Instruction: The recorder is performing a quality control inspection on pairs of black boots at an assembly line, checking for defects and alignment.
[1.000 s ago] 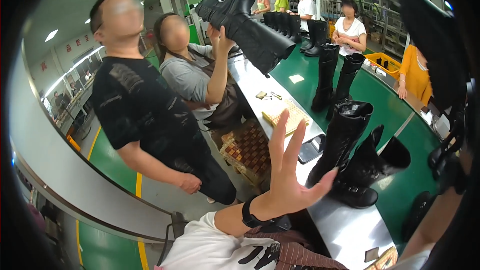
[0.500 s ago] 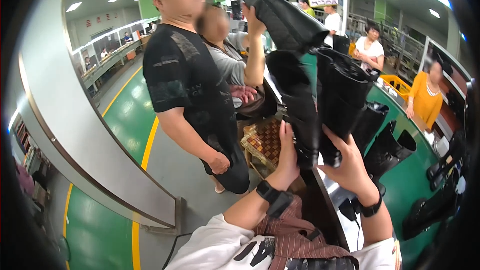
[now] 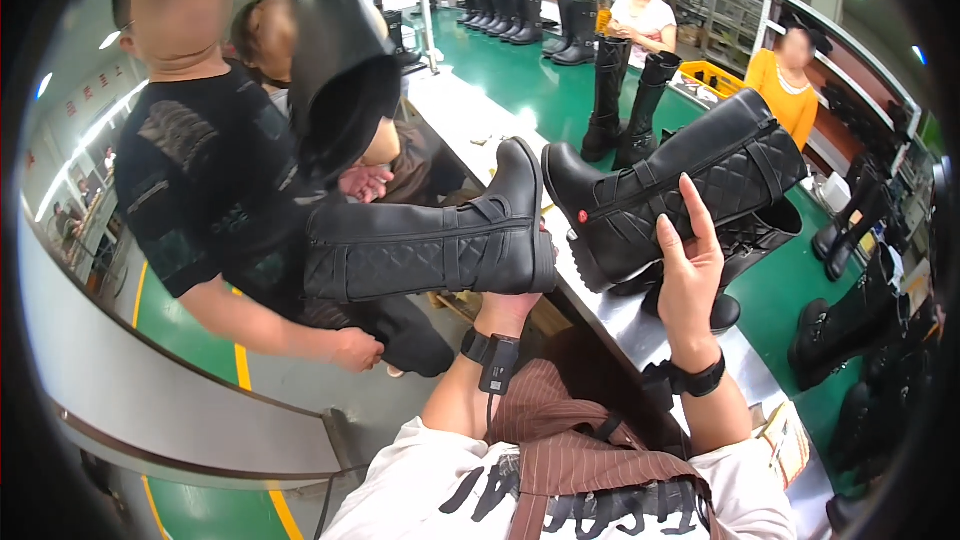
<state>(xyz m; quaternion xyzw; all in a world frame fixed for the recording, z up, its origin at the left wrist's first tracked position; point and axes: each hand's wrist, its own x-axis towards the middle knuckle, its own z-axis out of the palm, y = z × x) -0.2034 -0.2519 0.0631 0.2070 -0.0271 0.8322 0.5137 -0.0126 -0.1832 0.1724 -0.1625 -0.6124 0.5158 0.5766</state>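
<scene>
In my left hand [image 3: 508, 308] is a tall black boot [image 3: 430, 248] with a quilted shaft, gripped near the heel. It lies on its side in the air, sole to the right and shaft pointing left. A second black quilted boot [image 3: 665, 185], with a small red tag near the heel, slants up to the right over the table edge. My right hand [image 3: 690, 280] is against its shaft, thumb and a finger stretched along it; the other fingers are hard to see. The two soles face each other closely.
Several black boots stand on the green table [image 3: 480, 70]; others stand at its right side. A person in black [image 3: 200, 170] stands close on my left, by a dark boot [image 3: 340, 80] held up. A yellow crate [image 3: 708, 82] sits across the table, near people.
My view has turned right. Both boots in my hands have tipped from upright, the left one's shaft swinging left, the right one's to the upper right.
</scene>
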